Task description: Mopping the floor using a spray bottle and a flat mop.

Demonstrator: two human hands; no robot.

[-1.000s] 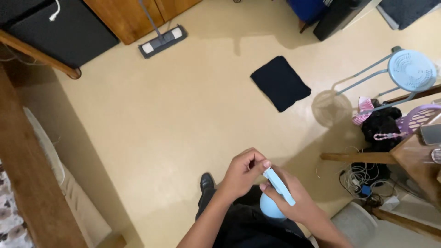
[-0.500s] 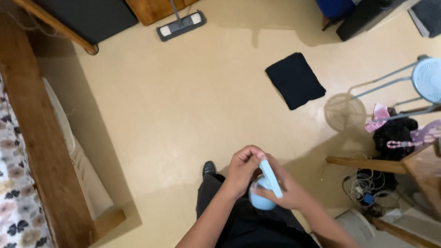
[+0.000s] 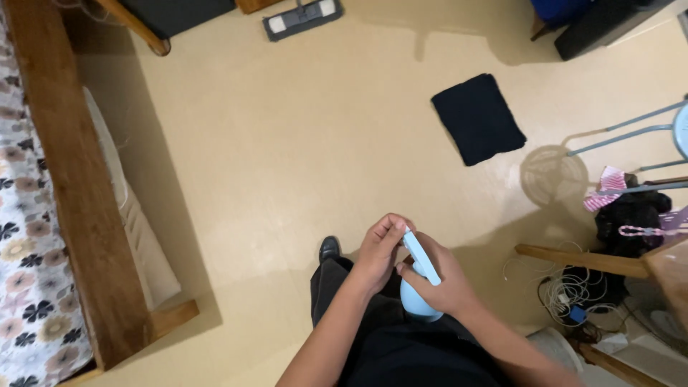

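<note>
Low centre of the frame: light blue spray bottle (image 3: 421, 287), right hand (image 3: 441, 283) wrapped tight round its neck, left hand (image 3: 378, 249) pinched shut on the nozzle tip. Probably light, stiff, smooth plastic, likely slippery if wet; best gripped at the narrow neck. Farther up, bare floor (image 3: 287, 143), black cloth (image 3: 478, 118) upper right, mop head (image 3: 302, 17) at top edge.

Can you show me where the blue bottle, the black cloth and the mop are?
Blue bottle (image 3: 421, 304): head view, on its round body below the hands.
Black cloth (image 3: 478, 118): head view, middle of the cloth on the floor.
Mop (image 3: 302, 17): head view, on its flat grey head.
</note>
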